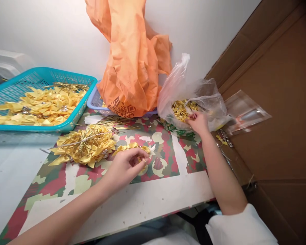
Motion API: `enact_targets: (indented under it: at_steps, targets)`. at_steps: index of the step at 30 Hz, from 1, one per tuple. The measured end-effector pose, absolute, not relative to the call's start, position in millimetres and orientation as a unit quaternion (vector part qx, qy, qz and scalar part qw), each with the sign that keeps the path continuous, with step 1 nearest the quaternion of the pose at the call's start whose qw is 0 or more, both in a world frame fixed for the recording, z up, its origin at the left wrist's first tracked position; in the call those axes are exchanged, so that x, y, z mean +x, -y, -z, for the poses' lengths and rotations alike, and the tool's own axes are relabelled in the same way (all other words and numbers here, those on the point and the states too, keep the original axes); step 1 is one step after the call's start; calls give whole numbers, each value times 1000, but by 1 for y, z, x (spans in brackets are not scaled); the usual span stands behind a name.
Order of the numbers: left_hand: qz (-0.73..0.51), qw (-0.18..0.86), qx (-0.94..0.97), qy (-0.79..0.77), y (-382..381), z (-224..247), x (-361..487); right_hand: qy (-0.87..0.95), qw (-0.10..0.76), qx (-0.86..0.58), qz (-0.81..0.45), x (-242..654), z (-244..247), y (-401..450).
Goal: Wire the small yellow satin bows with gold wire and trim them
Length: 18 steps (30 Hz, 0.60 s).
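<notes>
So here's where I'm at. My left hand (pixel 124 166) is down on the camo-print sheet (pixel 165 160), fingers pinched narrow around a yellow ribbon bow (pixel 132 147). I'm holding it low, close to the surface, probably because it's floppy and the sheet steadies it. It sits just right of the tied bundle of yellow bows (pixel 84 144), touching or nearly touching its edge. That bundle is cinched with gold twist wire, so my guess is it's parked there to stay together.

My right hand (pixel 199 121) is reaching into the mouth of the clear plastic bag (pixel 193 92), which slumps well to the right of the bundle, against the wall. Fingertips are curled into the small gold pieces (pixel 180 110) inside. I honestly can't tell if anything is pinched or if I'm just rummaging. The bag's mouth faces me, which makes dipping in easy without looking.

Behind the bundle lie loose gold twist wires (pixel 114 120), fanned out within reach. Further left of the bundle, the teal basket (pixel 73 124) holds a heap of bows with little bells. Behind and to the right of the bundle, an orange plastic bag (pixel 132 68) stands in a lilac basket (pixel 94 102). Beyond the clear bag, a cellophane packet (pixel 244 112) leans on the cardboard box (pixel 275 102).
</notes>
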State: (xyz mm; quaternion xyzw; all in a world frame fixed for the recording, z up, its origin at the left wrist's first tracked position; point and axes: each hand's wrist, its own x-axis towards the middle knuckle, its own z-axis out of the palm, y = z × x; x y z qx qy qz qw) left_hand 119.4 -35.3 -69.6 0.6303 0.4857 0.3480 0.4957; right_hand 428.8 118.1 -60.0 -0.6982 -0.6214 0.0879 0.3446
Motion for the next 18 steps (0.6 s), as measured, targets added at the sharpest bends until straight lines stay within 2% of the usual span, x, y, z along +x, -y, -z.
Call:
enact_targets:
  at_steps: [4, 9, 14, 16, 18]
  targets:
    - [-310, 654, 516, -458, 34, 65, 118, 620, 348, -694, -111, 427, 70, -139]
    - [-299, 787, 358, -404, 31, 60, 114, 590, 426, -674, -128, 428, 66, -146]
    - [-381, 798, 260, -388, 32, 60, 116, 578, 554, -583, -139, 412, 41, -122]
    - [-401, 788, 258, -390, 33, 60, 117, 579, 611, -504, -194, 395, 30, -99]
    - [-408, 779, 265, -395, 33, 61, 117, 583, 616, -446, -285, 374, 23, -72]
